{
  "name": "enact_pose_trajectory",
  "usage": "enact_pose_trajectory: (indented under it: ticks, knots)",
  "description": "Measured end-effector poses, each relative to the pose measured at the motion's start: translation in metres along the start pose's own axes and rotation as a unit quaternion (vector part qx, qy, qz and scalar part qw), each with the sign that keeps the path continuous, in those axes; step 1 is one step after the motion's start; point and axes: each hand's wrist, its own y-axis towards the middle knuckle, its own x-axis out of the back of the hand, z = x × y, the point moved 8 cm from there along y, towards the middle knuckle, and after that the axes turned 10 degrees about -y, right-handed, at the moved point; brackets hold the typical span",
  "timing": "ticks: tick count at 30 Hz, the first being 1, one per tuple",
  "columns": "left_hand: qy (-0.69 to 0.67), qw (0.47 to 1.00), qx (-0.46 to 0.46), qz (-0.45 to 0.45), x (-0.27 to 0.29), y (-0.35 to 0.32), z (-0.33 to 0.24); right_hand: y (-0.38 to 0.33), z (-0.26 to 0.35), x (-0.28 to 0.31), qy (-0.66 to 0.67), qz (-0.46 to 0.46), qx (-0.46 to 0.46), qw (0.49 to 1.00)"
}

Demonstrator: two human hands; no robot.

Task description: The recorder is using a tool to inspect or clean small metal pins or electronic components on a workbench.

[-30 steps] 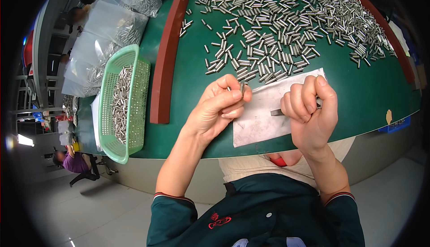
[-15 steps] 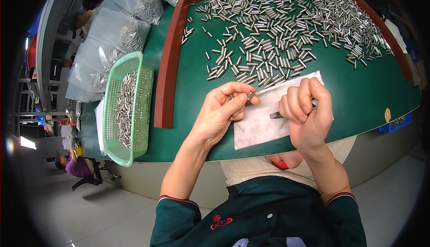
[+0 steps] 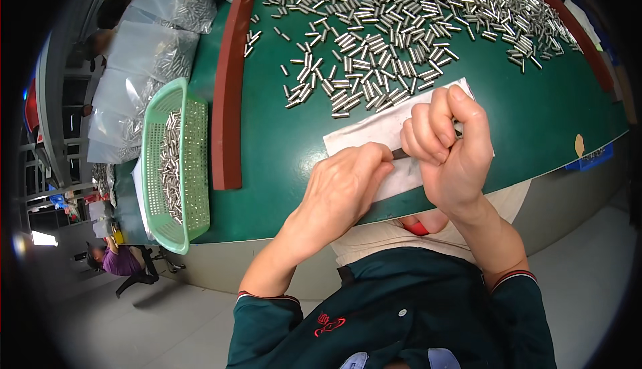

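Metal pins, short and shiny, lie scattered over the far half of the work area. Biggest thing first: a green bench carries the lot. Off to the left there's a row of clear plastic bags with loads of similar bits inside. Next, a red-brown rail fences the left side of the spread, with a pale green basket just beyond it, partly filled with pins. A smudged white sheet lies under the hands. The right hand has its fingers curled tight around a dark flat tool, one end poking out. The left hand is bent in at that end, fingertips close together, but its back faces up, so I can't tell what it's pinching, if anything. Progress-wise, I'd call it far from finished: hundreds of pins are loose on the bench. Can't say whether the basket's ones are done or waiting, though.
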Motion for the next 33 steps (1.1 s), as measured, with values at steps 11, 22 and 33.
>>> enact_pose_trajectory:
  ticks: [11, 22, 33]
  knots:
    - [0.062, 0.996, 0.06, -0.023, 0.003, -0.007, 0.005, 0.0, 0.002, 0.007, 0.071, -0.009, 0.012, 0.997]
    - [0.046, 0.994, 0.075, -0.058, 0.003, -0.009, 0.005, -0.001, 0.003, 0.011, 0.067, -0.026, 0.017, 0.997]
    - [0.042, 0.993, 0.083, -0.068, 0.004, -0.008, 0.006, 0.0, 0.001, 0.009, 0.096, -0.003, 0.017, 0.995]
